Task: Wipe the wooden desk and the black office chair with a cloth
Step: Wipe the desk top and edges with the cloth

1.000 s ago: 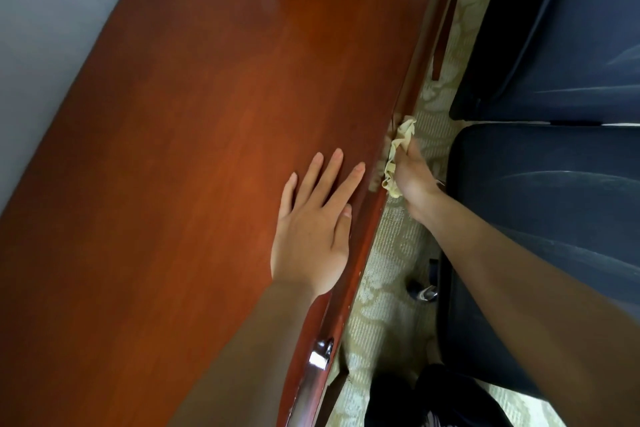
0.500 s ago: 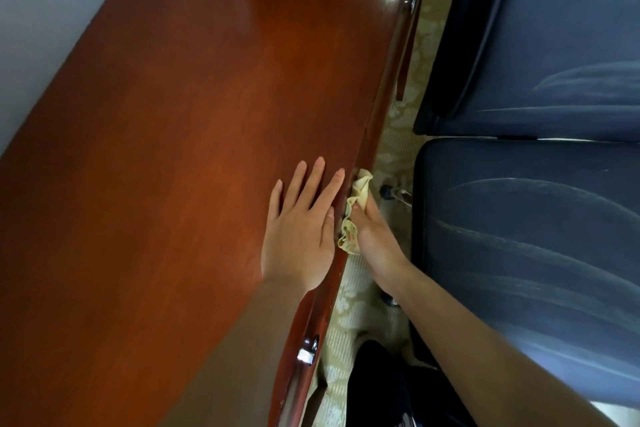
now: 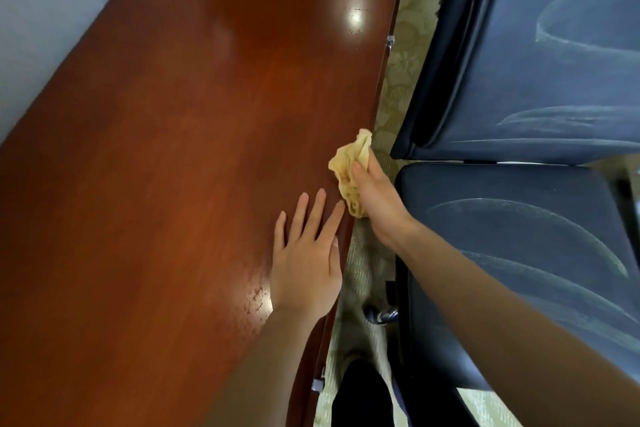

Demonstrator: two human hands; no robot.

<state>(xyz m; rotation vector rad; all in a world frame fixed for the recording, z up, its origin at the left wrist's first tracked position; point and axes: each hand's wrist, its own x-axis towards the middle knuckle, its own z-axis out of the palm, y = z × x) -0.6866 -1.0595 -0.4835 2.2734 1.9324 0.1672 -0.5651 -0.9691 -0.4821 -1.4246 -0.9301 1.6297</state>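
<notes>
A pale wall (image 3: pixel 52 28) fills the far left, and the desk (image 3: pixel 173 166) runs beside it as a long reddish-brown top, glossy, with two bright reflections on it. The left hand (image 3: pixel 304 263) lies flat, palm down, on the desk near its right edge, fingers straight and a little apart, thumb tucked along the edge, holding nothing. Just past its fingertips sits the cloth (image 3: pixel 348 166) – yellow, crumpled into a wad – pressed against the desk's right edge and partly over the top. The right hand (image 3: pixel 379 204) grips the cloth from the outer side, its thumb laid across the wad and the other fingers curled behind it (those are mostly hidden), with the forearm reaching in from the lower right. Between desk and chair shows a strip of patterned beige carpet (image 3: pixel 401 80). A metal caster (image 3: pixel 382 315) stands on the carpet lower down, and a dark trouser leg (image 3: pixel 360 392) shows at the bottom edge. The chair (image 3: pixel 519 253) takes up the right side – dark padded panels marked with pale curved streaks, close to the desk but not touching it
</notes>
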